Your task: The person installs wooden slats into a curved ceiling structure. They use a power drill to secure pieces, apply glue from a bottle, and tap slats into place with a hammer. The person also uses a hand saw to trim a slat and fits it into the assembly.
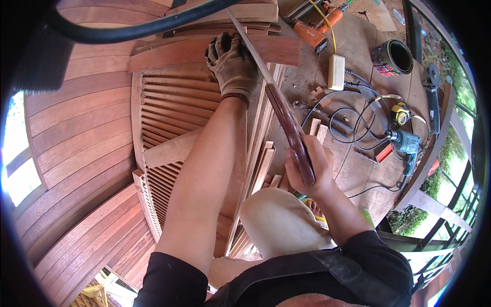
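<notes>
While the right hand [318,166] closes around a tool handle [289,123], the gloved left hand [234,69] touches a board [176,54] with bent, parted fingers. Whether they grip, I cannot tell.

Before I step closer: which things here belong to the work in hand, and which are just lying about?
In the work, it seems:
wooden board, under the gloved left hand
handsaw-like tool, held in the right hand
louvered wooden panel, by the board

Lying about, it seems:
teal corded drill
angle grinder
yellow tape measure
open can
orange power tool
</notes>
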### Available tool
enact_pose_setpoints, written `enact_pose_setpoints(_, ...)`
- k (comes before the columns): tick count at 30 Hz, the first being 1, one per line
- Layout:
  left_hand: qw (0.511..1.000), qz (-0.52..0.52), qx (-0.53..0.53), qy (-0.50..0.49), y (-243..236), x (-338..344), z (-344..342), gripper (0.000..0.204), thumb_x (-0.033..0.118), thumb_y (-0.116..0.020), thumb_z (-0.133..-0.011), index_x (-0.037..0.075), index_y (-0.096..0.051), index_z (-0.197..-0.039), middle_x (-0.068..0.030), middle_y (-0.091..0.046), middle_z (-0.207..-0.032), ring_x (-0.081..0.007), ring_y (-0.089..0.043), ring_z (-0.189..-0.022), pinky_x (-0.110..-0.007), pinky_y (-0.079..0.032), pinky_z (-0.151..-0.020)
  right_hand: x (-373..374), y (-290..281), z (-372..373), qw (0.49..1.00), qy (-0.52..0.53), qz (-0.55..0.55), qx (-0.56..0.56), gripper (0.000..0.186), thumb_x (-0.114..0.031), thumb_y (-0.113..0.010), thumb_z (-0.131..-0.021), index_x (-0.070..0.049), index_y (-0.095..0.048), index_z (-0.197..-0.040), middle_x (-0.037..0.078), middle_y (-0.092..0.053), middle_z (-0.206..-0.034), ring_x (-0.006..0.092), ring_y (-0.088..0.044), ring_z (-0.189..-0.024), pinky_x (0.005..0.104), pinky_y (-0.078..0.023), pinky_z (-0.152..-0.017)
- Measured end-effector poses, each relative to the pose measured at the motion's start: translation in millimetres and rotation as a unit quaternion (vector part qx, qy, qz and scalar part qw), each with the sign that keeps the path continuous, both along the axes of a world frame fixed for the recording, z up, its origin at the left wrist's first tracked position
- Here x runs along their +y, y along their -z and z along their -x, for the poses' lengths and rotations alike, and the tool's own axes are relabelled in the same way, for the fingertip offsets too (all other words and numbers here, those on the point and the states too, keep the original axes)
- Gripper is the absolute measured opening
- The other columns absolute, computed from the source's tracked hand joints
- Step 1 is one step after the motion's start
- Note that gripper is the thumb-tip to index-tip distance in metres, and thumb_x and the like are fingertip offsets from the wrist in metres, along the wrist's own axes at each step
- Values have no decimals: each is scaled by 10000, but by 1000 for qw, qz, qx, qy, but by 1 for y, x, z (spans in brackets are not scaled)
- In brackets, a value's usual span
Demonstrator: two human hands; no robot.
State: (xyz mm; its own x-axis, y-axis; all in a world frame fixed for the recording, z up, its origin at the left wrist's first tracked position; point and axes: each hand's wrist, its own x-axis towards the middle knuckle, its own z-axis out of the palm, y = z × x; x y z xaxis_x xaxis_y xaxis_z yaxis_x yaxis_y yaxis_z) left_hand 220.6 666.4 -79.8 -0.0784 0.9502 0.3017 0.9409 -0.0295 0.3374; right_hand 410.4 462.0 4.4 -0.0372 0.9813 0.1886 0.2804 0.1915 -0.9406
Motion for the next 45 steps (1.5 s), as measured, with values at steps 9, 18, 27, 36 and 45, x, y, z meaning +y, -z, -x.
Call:
enact_pose_setpoints(9, 1000, 13, -6, -9, 0, -4, -3, 415, 298, -513, -982, 192, -657, -1357, -145, -506, -1513, -396, -335, -1469, -533, -150, -1243, -13, -16, -6, 1000, -4, 5, -29, 188, 30, -707, -793, 29, -611, -955, 132, -610, -736, 291, -617, -530, 376, -478, -498)
enact_pose_setpoints(18, 1000, 10, 0, -5, -6, -2, -4, 415, 262, -519, -975, 186, -645, -1364, -161, -500, -1507, -425, -338, -1458, -539, -180, -1234, 4, -38, -24, 997, -16, 67, -17, 196, 27, -699, -789, 26, -590, -952, 155, -619, -736, 346, -657, -580, 384, -501, -517)
enact_pose_setpoints(27, 999, 26, 34, -22, -9, -4, -8, 431, 285, -494, -990, 190, -625, -1390, -163, -486, -1519, -413, -349, -1455, -547, -178, -1231, 20, -46, -41, 997, -41, 59, -38, 201, 40, -699, -783, 10, -608, -959, 138, -605, -728, 345, -633, -563, 377, -474, -507)
enact_pose_setpoints(36, 996, 45, 66, -27, -8, -3, -7, 461, 299, -495, -999, 206, -586, -1441, -161, -486, -1517, -406, -341, -1462, -560, -172, -1232, 32, -44, -52, 996, -63, 33, -52, 244, 37, -706, -764, 38, -615, -991, 154, -594, -732, 359, -631, -581, 389, -472, -514)
enact_pose_setpoints(45, 996, 50, 67, -21, -9, -5, -7, 458, 294, -487, -1003, 224, -583, -1445, -153, -473, -1528, -411, -338, -1457, -571, -173, -1228, 46, -44, -57, 994, -72, 49, -64, 225, 20, -700, -747, -5, -596, -945, 138, -577, -717, 373, -608, -563, 398, -459, -507)
